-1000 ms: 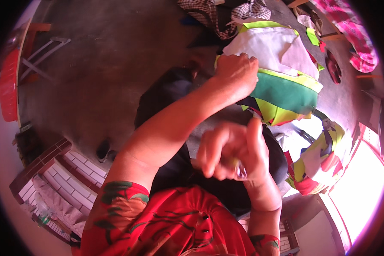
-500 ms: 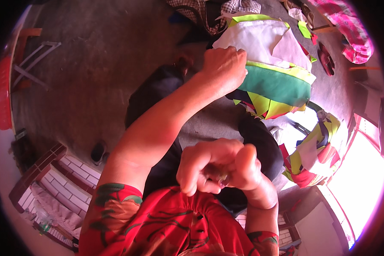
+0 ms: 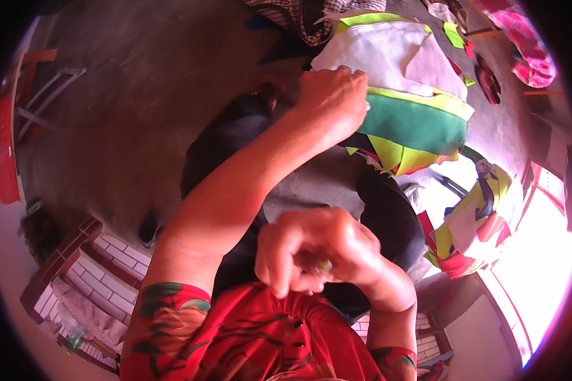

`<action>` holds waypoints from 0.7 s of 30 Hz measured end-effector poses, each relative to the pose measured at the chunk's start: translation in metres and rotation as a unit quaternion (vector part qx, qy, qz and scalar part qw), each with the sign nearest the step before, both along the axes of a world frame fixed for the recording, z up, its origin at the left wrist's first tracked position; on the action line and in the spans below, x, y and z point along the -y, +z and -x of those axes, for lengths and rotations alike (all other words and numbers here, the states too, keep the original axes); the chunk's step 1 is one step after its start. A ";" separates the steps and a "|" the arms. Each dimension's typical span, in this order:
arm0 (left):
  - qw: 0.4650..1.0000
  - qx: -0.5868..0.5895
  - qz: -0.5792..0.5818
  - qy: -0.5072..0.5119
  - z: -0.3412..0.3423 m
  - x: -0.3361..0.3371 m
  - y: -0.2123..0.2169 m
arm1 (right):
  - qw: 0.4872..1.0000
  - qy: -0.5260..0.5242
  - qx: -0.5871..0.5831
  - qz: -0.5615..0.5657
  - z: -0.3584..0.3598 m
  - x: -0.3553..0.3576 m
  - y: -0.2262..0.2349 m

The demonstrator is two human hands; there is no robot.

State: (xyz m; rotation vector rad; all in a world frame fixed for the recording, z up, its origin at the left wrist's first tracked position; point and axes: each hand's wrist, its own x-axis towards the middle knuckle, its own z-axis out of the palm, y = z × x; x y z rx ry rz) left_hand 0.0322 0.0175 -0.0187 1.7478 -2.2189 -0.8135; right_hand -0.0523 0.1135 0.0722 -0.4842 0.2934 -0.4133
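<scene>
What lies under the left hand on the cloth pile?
The left hand presses on a folded cloth stack: white on top, then yellow and green layers. The part directly beneath the palm is covered.

No packages, labels, signs or screens can be made out anywhere in this view.

My right hand [image 3: 318,254] has curled from open, raised fingers into a loose fist and dropped closer to my red floral shirt [image 3: 248,336]. My left hand [image 3: 330,101] has slid slightly along the white, green and yellow patchwork fabric [image 3: 413,95].
</scene>
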 end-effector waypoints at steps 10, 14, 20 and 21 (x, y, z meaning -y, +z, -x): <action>0.999 0.018 -0.044 -0.016 -0.004 0.006 -0.001 | 0.920 -0.187 0.199 -0.281 0.001 0.003 -0.033; 0.995 0.032 -0.096 -0.011 -0.005 0.009 0.005 | 0.931 -0.210 0.196 -0.226 0.006 0.011 -0.038; 0.997 0.014 -0.072 -0.023 -0.010 0.008 0.002 | 0.931 -0.233 0.177 -0.221 0.006 0.014 -0.048; 0.997 0.016 -0.076 -0.022 -0.010 0.009 0.002 | 0.931 -0.238 0.170 -0.220 0.006 0.015 -0.049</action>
